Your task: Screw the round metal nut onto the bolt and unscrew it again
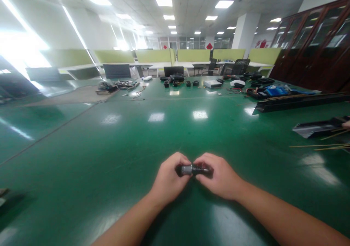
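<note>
one grey-and-black stick [192,170] was pinched over the table [131,136] by the left hand [169,175] and right hand [220,175], both nearly closed.

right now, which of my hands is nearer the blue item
Right. Your right hand is on the near side of the blue item, to its left; your left hand is further left.

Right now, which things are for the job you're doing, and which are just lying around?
In the job:
- small grey-and-black cylindrical piece
- left hand and right hand, both gripping it

Apparently just lying about:
- small black boxy pieces
- pale flat rectangular box
- bright blue bundle
- long black trough-like strip
</note>
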The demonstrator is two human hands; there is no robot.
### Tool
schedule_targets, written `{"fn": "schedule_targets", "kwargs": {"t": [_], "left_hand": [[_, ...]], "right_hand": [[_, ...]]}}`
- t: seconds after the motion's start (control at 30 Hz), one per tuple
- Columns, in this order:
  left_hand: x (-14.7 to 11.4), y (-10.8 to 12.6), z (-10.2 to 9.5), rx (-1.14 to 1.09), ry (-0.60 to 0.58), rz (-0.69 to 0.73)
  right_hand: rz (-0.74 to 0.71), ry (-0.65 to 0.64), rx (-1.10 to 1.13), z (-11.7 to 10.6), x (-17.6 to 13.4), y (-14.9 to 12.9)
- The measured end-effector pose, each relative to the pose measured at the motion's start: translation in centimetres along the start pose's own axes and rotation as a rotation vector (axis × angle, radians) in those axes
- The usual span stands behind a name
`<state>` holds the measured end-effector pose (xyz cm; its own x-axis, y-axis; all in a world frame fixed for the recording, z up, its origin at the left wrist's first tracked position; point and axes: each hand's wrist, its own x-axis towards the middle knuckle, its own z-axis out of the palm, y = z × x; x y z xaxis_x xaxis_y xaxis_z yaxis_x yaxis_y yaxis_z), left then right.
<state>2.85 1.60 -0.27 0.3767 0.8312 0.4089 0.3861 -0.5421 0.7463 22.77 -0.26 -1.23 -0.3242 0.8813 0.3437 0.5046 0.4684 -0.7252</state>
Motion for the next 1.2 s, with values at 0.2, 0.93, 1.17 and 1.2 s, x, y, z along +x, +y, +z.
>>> {"fn": "schedule_targets", "kwargs": {"t": [0.2, 0.93, 1.17, 1.2], "left_hand": [[-0.12, -0.10, -0.04, -0.006, -0.011, -0.048], [-0.28, -0.68, 0.24, -0.015, -0.041, -0.049], [-0.20, -0.34, 0.23, -0.011, -0.030, -0.041], [-0.20, -0.34, 0.23, -0.008, -0.032, -0.040]], "right_hand": [[-0.005, -0.004, 0.012, -0.06, -0.02, -0.25], [-0.057, 0.016, 0.046, 0.12, -0.05, -0.09], [-0.052, 0.002, 0.043, 0.12, -0.11, 0.13], [-0.046, -0.001, 0.041, 0.12, -0.13, 0.14]]}}
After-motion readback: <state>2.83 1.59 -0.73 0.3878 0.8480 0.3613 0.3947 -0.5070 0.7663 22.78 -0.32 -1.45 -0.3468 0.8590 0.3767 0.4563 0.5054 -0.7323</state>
